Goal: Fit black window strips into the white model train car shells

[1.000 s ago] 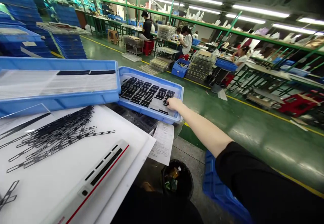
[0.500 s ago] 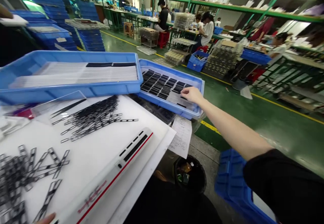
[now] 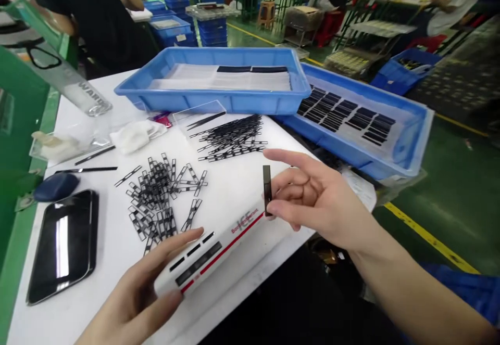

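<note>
A white model train car body with a red stripe and "ICE" lettering lies slantwise over the table's front edge. My left hand grips its near left end, thumb in front and fingers behind. My right hand pinches a small dark glossy strip between thumb and fingers, with the index finger stretched out above it. The strip stands upright near the far end of the car body; whether they touch, I cannot tell. Behind the body lie a loose pile of black window frames and a second, denser pile.
Two blue trays stand at the back; the right one holds rows of dark strips. Tweezers, a crumpled white cloth, a phone, a dark blue rounded object and a plastic bottle are on the left.
My right hand has come back from the right tray to the car body, holding a dark strip. The car body has turned end for end. The view has swung left.
</note>
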`<state>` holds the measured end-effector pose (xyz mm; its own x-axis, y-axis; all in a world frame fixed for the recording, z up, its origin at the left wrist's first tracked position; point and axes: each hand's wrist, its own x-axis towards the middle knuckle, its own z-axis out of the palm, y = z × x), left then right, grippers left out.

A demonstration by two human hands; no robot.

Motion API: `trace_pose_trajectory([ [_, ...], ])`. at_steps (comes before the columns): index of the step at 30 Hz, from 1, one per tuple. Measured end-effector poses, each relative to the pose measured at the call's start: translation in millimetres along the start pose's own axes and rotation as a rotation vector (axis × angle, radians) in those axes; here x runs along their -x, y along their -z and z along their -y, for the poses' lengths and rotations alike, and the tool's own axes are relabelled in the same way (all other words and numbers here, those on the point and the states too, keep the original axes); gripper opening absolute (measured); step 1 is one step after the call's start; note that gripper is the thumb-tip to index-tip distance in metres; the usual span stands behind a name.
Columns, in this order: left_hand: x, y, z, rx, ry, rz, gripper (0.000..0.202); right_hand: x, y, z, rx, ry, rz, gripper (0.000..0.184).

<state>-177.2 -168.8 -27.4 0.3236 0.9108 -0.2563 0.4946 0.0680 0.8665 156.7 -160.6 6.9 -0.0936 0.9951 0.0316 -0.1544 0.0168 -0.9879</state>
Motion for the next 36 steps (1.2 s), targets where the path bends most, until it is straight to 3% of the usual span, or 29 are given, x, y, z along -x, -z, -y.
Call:
trace_pose_trajectory([
  [4,1,-4.8,-14,0.104,0.060,-0.004,0.051,1,-24,-11,-0.009,-0.012,0.045,0.063],
  [7,-1,-5.3,-18,0.171,0.047,0.002,0.047,3,-35,-17,-0.008,-0.043,0.051,0.054],
  [10,-4,-5.0,-18,0.256,0.039,0.015,0.049,7,-47,-20,0.019,-0.016,-0.023,0.025],
  [12,-5,-5.9,-16,0.315,0.005,0.034,0.051,11,-58,-21,0.063,0.033,-0.102,0.017],
  [15,-8,-10.2,-14,0.444,-0.087,0.090,0.053,18,-78,-25,0.116,0.079,-0.171,0.016],
  [19,-10,-16.5,-15,0.664,-0.150,0.184,0.052,24,-98,-33,0.119,-0.003,-0.235,0.020],
  [23,-11,-16.5,-16,0.700,-0.155,0.197,0.051,27,-103,-39,0.254,0.008,-0.328,0.022],
  [30,-11,-14.6,-16,0.661,-0.113,0.158,0.049,23,-95,-38,0.363,-0.030,-0.257,0.019],
  [36,-9,-17.0,-17,0.630,-0.095,0.122,0.043,23,-92,-35,0.522,0.040,-0.208,0.013],
])
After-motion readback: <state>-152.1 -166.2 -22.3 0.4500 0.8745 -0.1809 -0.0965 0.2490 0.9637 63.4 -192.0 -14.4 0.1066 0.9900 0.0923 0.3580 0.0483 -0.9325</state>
